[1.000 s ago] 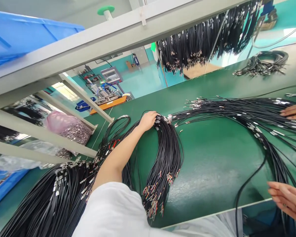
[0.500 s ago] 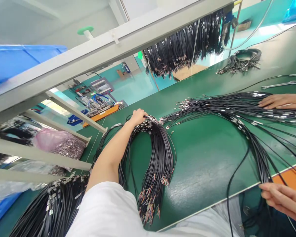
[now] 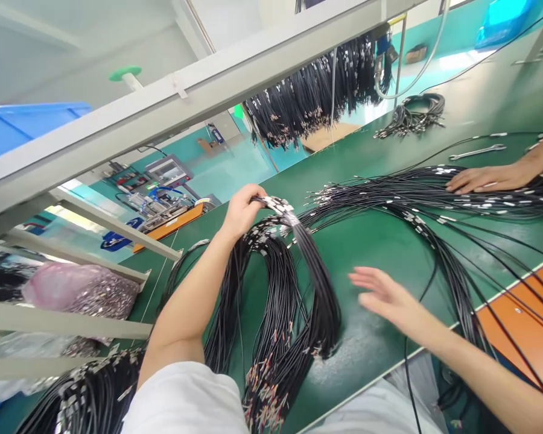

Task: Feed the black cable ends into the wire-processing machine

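Observation:
My left hand [image 3: 239,211] is closed on the top of a bundle of black wires [image 3: 294,295] and lifts its taped end off the green table [image 3: 380,241]. The bundle hangs down in a loop, its coloured stripped tips near the table's front edge. My right hand [image 3: 384,298] hovers open, fingers spread, just right of the bundle and above the table. A wide fan of more black wires [image 3: 434,205] lies to the right. Another person's hand [image 3: 484,179] rests flat on that fan.
A grey frame rail [image 3: 199,90] crosses overhead with black wire bunches [image 3: 317,96] hanging from it. A coil of wires [image 3: 411,114] and a wrench [image 3: 477,152] lie at the far right. A heap of black wires [image 3: 95,392] and a pink bag [image 3: 81,292] sit at left.
My left hand has gripped and raised the bundle's top end. My right hand has moved from the table's right front edge in toward the bundle. The view has shifted right.

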Demonstrator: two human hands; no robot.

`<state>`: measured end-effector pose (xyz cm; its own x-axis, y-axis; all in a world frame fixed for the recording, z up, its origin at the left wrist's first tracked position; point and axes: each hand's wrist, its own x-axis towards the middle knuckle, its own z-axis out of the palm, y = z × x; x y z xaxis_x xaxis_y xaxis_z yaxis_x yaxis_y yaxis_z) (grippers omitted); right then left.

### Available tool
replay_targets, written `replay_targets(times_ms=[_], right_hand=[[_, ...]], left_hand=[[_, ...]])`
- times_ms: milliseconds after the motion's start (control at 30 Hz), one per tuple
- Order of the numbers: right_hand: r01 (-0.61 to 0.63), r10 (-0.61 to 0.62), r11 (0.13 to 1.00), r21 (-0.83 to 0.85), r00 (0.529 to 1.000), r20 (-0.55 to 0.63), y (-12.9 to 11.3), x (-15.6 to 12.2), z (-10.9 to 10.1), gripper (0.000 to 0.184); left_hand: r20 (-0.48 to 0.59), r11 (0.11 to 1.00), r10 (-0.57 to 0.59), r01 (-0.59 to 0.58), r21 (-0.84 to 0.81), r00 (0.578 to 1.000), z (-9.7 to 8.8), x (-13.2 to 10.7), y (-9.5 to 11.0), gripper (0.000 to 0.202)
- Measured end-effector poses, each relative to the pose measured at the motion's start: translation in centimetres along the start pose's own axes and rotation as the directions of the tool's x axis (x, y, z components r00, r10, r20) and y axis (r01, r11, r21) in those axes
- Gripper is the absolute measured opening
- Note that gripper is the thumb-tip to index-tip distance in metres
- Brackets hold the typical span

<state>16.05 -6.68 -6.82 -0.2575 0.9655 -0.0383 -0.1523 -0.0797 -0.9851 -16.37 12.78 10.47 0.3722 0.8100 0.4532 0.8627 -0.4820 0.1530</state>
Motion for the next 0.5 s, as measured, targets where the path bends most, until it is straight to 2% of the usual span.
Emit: replay_targets(times_ms=[67,100,167,233,267,333,433,500], right_hand=[[0.025,-0.027,0.994,0.108,0.999,0.017,0.0,2.0,4.0,0.062],[0.006,-0.001,0.984,0.177,1.000,-0.030,0.3,2.8,5.5,0.058],[-0.044,0.079,0.942,0.333,0.993,-0.092,1.2,3.8,6.7,0.048],[-0.099,0.167,0.891,0.444,0.979,-0.118,2.1,4.2,6.0,0.043],[-0.120,0.195,0.879,0.462,0.974,-0.118,2.4,4.1,5.2,0.043],[-0.128,0.194,0.886,0.445,0.975,-0.105,2.4,3.7,3.6,0.042],[-0.046,0.074,0.927,0.372,0.995,-0.062,1.1,2.3,2.6,0.039],[0.013,-0.009,0.946,0.324,1.000,-0.014,-0.6,1.2,3.1,0.036]], left_hand=[[0.041,0.997,0.042,-0.045,0.061,0.998,2.2,0.7,2.9,0.020],[0.053,0.995,0.048,-0.052,0.082,0.997,3.4,0.7,4.2,0.020],[0.062,0.990,0.060,-0.067,0.127,0.996,6.1,-0.2,6.1,0.028],[0.113,0.971,0.105,-0.127,0.203,0.988,9.0,-2.0,7.0,0.038],[0.207,0.950,0.133,-0.184,0.251,0.969,10.4,-3.0,7.2,0.037],[0.310,0.937,0.142,-0.228,0.265,0.940,13.1,-5.0,7.2,0.036],[0.307,0.928,0.071,-0.176,0.328,0.949,15.7,-6.5,6.4,0.057],[0.271,0.918,0.012,-0.119,0.379,0.963,16.2,-6.5,5.6,0.063]])
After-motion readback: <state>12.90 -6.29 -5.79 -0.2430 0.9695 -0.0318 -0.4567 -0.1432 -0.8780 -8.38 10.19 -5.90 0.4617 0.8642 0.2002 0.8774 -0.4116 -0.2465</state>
